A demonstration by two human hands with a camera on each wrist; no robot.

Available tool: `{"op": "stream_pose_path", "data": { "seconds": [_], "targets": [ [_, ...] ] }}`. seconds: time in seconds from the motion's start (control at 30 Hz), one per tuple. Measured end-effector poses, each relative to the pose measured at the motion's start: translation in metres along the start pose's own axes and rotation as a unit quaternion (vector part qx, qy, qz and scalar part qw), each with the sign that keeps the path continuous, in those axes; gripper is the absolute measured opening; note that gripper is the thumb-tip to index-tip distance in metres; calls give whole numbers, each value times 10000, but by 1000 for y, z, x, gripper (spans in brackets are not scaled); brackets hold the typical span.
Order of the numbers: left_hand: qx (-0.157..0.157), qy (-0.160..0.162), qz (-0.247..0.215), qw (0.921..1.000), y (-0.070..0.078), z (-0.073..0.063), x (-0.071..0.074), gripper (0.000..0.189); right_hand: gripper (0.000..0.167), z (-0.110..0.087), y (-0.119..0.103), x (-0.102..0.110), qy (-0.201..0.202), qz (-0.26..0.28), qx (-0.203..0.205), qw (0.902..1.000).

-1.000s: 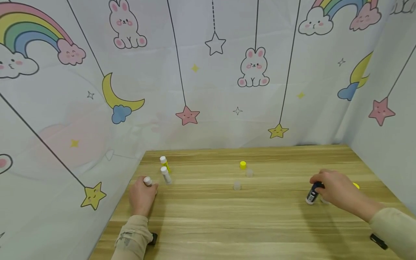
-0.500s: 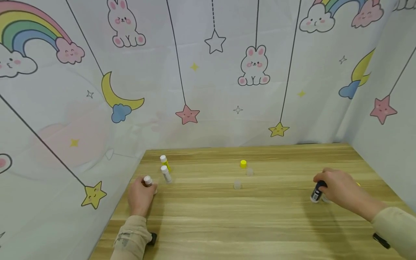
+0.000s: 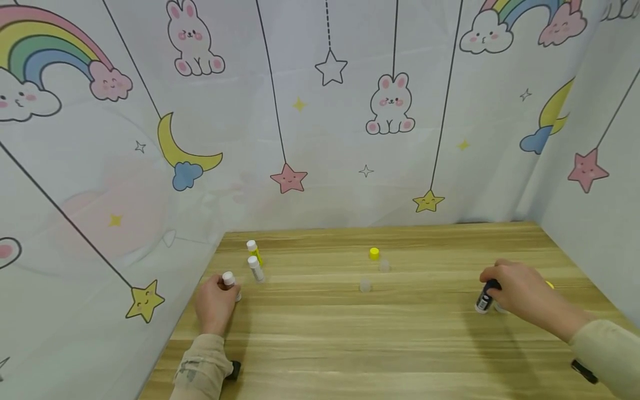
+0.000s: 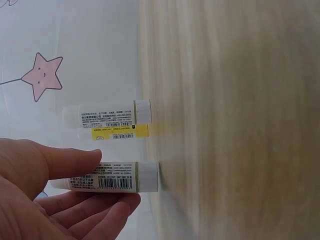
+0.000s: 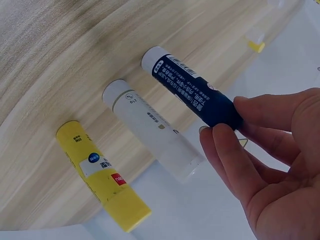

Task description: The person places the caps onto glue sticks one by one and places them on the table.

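Observation:
My left hand (image 3: 215, 305) grips a white glue stick (image 4: 115, 176) between thumb and fingers at the table's left side. In the left wrist view its white base meets the wooden surface. Another white glue stick (image 3: 256, 269) and a yellow one with a white top (image 3: 254, 253) stand just beyond. At the right, my right hand (image 3: 520, 294) pinches the upper end of a dark blue glue stick (image 5: 192, 90) with a white base. Beside it in the right wrist view stand a white glue stick (image 5: 150, 127) and a yellow glue stick (image 5: 100, 172).
A yellow cap (image 3: 374, 254) and two translucent caps, one near (image 3: 365, 285) and one farther (image 3: 384, 266), lie mid-table. A patterned curtain (image 3: 330, 139) hangs behind the wooden table (image 3: 360, 344). Black wrist straps show at the left sleeve (image 3: 202, 361) and right sleeve (image 3: 607, 355).
My right hand and the dark blue glue stick have shifted slightly to the right. My left hand has turned a little, showing more of the white glue stick.

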State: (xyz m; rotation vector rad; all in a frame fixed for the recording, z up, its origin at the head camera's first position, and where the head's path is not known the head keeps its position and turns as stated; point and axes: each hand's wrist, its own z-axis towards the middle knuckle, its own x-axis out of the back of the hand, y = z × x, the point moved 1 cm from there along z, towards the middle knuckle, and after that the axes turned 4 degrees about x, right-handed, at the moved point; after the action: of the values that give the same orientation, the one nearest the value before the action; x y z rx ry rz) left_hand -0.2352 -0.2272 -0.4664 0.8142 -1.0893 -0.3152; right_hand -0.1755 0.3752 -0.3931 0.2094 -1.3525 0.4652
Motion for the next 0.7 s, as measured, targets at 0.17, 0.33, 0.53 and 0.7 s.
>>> {"op": "stream_pose_path", "data": {
  "seconds": [0.17,0.33,0.53,0.7],
  "targets": [
    [28,18,-22,10000,3,-1,0,22,18,1,-1,3,-51,128,-142,9998],
    [-60,64,-77,9999,9,-4,3,22,17,1,-4,7,10,99,-286,9995],
    [-155,110,-58,9998,13,-6,4,24,21,4,-4,11,221,-97,-441,9987],
    [-164,107,-75,9998,17,-7,5,26,22,10,-10,17,475,-228,-395,9978]
  ]
}}
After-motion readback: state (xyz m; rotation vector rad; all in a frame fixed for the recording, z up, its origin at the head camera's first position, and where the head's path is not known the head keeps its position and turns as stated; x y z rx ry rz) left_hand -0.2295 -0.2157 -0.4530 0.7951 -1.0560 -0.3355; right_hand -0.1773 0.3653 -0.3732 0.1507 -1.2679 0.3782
